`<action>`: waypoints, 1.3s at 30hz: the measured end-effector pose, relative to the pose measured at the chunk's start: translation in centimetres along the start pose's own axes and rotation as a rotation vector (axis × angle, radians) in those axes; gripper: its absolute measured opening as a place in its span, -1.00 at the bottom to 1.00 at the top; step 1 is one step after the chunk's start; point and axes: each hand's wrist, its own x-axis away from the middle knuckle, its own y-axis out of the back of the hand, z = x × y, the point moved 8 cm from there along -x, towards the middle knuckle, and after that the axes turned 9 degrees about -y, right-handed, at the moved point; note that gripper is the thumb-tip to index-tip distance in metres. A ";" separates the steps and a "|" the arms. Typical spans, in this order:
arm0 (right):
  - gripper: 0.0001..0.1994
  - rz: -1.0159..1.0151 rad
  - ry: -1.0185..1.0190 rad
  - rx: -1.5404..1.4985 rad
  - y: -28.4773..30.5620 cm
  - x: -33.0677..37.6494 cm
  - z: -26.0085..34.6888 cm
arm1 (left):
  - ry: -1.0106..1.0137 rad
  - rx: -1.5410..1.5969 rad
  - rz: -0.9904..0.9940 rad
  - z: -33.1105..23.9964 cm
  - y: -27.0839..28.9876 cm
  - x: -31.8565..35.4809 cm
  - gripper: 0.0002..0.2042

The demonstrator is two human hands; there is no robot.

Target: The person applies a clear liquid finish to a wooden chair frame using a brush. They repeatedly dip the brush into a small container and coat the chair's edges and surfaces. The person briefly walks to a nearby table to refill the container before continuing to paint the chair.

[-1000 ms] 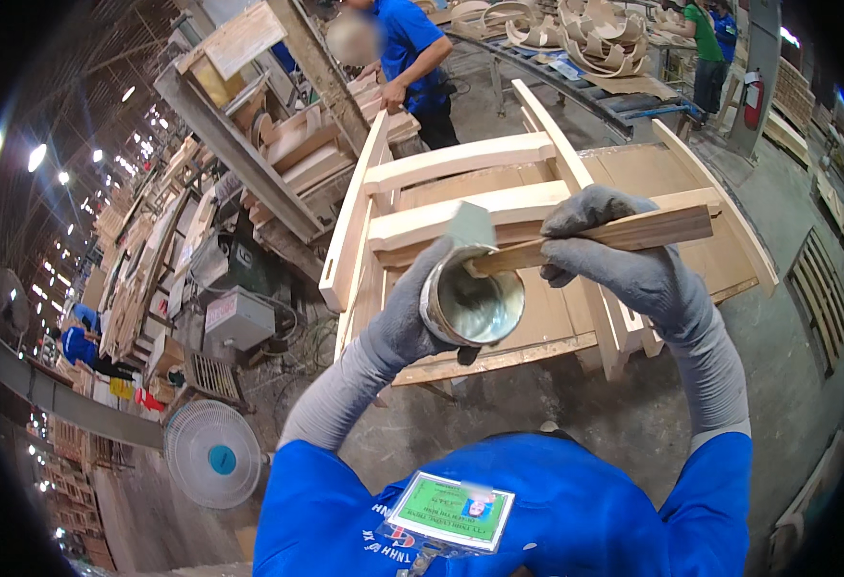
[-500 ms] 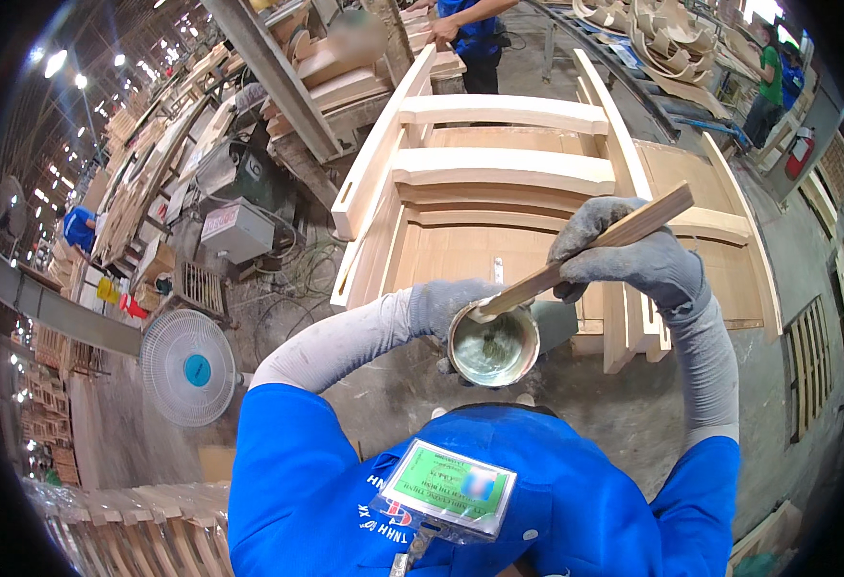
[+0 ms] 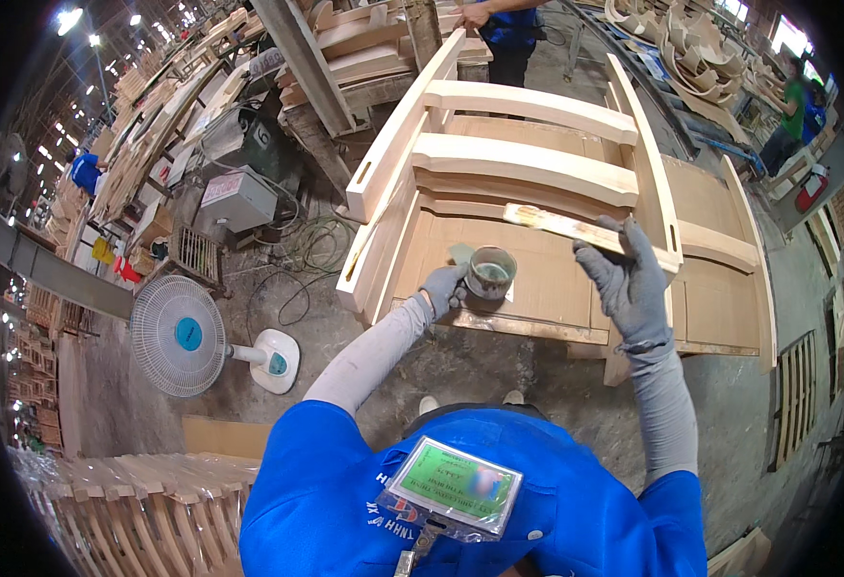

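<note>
My left hand [image 3: 444, 290], in a grey glove, grips the side of a small round pot [image 3: 490, 273] with murky greenish contents. The pot is over the near part of the cardboard-covered surface [image 3: 557, 313]; whether it rests there I cannot tell. My gloved right hand [image 3: 632, 288] pinches one end of a flat wooden stick [image 3: 561, 225], thumb on one side and fingers on the other. Pale and brownish smears cover the stick's far part, which points left. Beyond it are pale wooden frames [image 3: 523, 163] with curved crosspieces, lying on the cardboard.
A white fan [image 3: 180, 335] stands at the left, near cables [image 3: 321, 248] on the floor. A metal post [image 3: 307, 67] rises behind the frames. At the far end, another person's hand [image 3: 473, 13] is by the frame. Wrapped wooden parts [image 3: 143, 495] are stacked at the lower left.
My left hand has carried the pot forward, away from my body. The stick has come out of the pot and now lies nearly level, smeared end leftward, in my right hand.
</note>
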 end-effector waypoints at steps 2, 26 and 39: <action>-0.53 -0.001 -0.016 -0.116 -0.7 -0.2 -1.5 | -0.046 0.151 -0.089 1.4 2.5 -2.2 -0.76; -0.51 0.109 -0.424 0.539 -7.4 -14.6 -23.5 | -0.605 0.061 -0.638 -15.7 2.8 34.5 -0.64; -0.84 0.147 -0.498 0.517 -8.4 -19.4 -24.8 | -0.493 0.057 -0.665 -11.3 4.5 39.3 -0.59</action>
